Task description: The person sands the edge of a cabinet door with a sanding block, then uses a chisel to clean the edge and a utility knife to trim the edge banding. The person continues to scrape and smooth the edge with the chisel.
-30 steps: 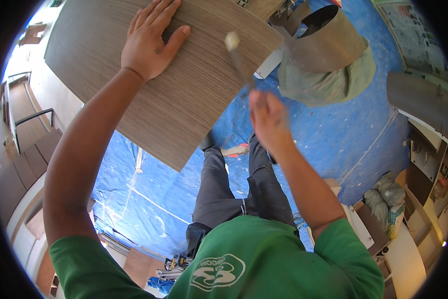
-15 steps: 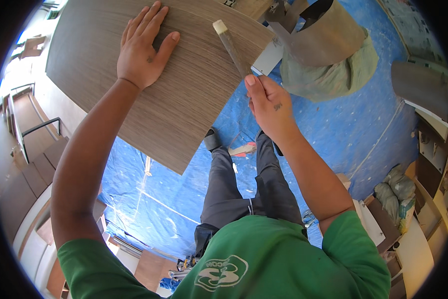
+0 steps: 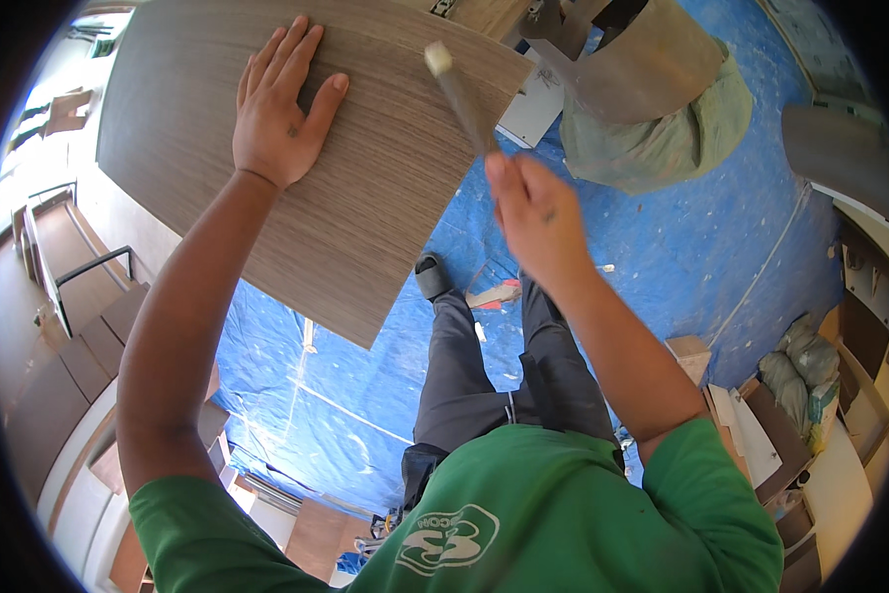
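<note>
A large brown wood-grain board [image 3: 365, 212] lies in front of me, its near corner jutting out over the floor. My left hand [image 3: 278, 128] is pressed flat on it, fingers stretched out and thumb apart. Beyond the board's right edge, my right hand [image 3: 541, 219] is closed around the lower end of a short brown stick [image 3: 461, 99] with a pale, squared end. The stick points up and away to the left, above the board's right part. Both it and the right hand are slightly blurred. Whether the stick touches the board I cannot tell.
A greenish sack [image 3: 652, 148] with curved brown sheet offcuts [image 3: 652, 74] stands at the far right. Blue sheeting [image 3: 681, 267] covers the floor around my feet. Panels and filled bags [image 3: 795, 371] are piled at the right; brown panels [image 3: 64, 385] line the left.
My right hand has shifted slightly, still gripping the stick, and both are now blurred. My left hand stays flat on the board. The whole view has drifted a little.
</note>
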The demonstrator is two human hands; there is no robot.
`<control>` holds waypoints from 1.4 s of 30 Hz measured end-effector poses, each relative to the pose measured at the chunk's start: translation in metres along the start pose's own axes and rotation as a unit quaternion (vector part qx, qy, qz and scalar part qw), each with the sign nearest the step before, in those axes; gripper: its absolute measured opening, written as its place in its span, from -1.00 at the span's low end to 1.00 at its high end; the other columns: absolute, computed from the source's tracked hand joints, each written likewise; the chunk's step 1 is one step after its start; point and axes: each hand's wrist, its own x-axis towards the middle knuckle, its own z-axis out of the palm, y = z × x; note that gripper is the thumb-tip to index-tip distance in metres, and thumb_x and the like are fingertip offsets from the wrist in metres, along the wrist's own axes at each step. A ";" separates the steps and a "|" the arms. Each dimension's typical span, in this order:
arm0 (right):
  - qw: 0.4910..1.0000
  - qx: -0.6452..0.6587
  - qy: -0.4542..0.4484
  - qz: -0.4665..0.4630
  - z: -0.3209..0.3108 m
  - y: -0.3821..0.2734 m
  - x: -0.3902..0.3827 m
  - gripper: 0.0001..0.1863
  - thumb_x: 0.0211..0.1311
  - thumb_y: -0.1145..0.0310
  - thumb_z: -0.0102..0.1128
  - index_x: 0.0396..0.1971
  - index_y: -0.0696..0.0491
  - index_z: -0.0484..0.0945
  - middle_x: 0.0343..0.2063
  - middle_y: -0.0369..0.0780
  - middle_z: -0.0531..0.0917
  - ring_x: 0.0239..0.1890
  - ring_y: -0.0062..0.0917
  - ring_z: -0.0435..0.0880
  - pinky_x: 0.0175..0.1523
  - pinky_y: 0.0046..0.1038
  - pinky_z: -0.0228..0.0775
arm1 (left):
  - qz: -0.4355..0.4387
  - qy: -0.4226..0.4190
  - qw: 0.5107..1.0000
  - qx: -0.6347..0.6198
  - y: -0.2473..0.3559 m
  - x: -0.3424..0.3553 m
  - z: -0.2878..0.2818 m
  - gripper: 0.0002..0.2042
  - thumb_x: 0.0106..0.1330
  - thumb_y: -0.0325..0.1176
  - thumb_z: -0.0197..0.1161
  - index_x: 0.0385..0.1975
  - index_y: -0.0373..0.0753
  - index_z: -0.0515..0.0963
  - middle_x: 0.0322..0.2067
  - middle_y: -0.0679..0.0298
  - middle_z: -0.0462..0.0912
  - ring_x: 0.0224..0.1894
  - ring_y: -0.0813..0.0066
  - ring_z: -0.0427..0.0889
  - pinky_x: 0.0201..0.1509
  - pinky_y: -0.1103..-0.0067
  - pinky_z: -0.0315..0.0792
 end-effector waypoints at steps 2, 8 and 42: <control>0.999 -0.017 -0.024 -0.023 0.010 0.031 -0.050 -0.58 0.59 0.07 0.13 -0.42 0.10 0.55 -0.67 -0.36 0.44 -0.59 -0.71 0.39 -0.49 -0.51 0.22 | 0.001 0.002 1.000 0.002 0.002 0.001 0.001 -0.39 0.55 0.11 0.08 0.47 -0.10 0.39 0.52 0.25 0.32 0.60 0.20 0.15 0.68 0.19 -0.04; 0.999 0.025 0.006 -0.041 -0.004 0.035 -0.011 -0.59 0.55 0.01 0.18 -0.39 0.04 0.57 -0.67 -0.35 0.48 -0.65 -0.71 0.40 -0.55 -0.53 0.23 | 0.012 0.008 1.000 0.014 0.005 0.003 -0.003 -0.40 0.54 0.05 0.17 0.45 -0.15 0.41 0.51 0.21 0.35 0.58 0.16 0.21 0.65 0.20 0.04; 0.959 -0.106 -0.018 -0.264 -0.018 0.046 -0.085 -0.37 0.44 0.62 0.16 0.48 -0.07 0.42 -0.38 -0.17 0.50 -0.35 -0.41 0.54 -0.20 -0.44 0.47 | -0.011 -0.145 0.984 -0.100 0.160 -0.159 -0.067 -0.45 0.41 -0.30 0.23 0.41 -0.22 0.44 0.51 0.23 0.34 0.59 0.29 0.21 0.65 0.16 0.02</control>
